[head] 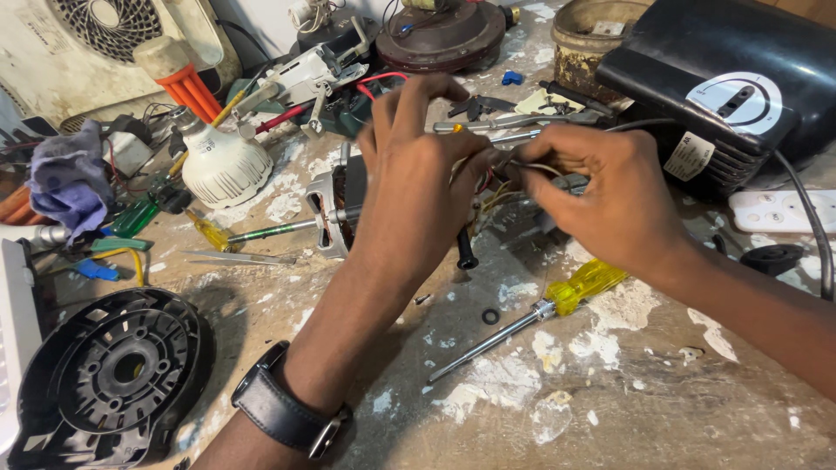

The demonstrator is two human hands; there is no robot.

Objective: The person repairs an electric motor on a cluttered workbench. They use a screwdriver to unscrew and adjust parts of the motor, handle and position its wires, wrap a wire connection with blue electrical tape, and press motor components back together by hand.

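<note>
Both hands are busy in the middle of the messy worktop. The left hand has its fingers curled together, pinching thin wires that come out of a small motor. The right hand pinches the same wires from the other side. The two hands almost touch.

The motor lies on the worktop just under the left hand, with its metal rod poking out to the left. It looks heavy and hard, so it should stay put when the wires get pulled. The wires look thin, soft and bendy. They could snap or slip, so a gentle pinch near their ends seems the best hold.

A yellow screwdriver lies near the right wrist. A small black ring sits just beside its metal shaft. A white light bulb rests to the left of the motor, and a round black cover sits near the left edge. A black box with a white dial stands behind the right hand.

The hands hide most of the wires, so I cannot tell how many there are or where they join. Most of the motor is behind the left hand. The fingertips are hard to see too. The right arm is cut off at the edge.
</note>
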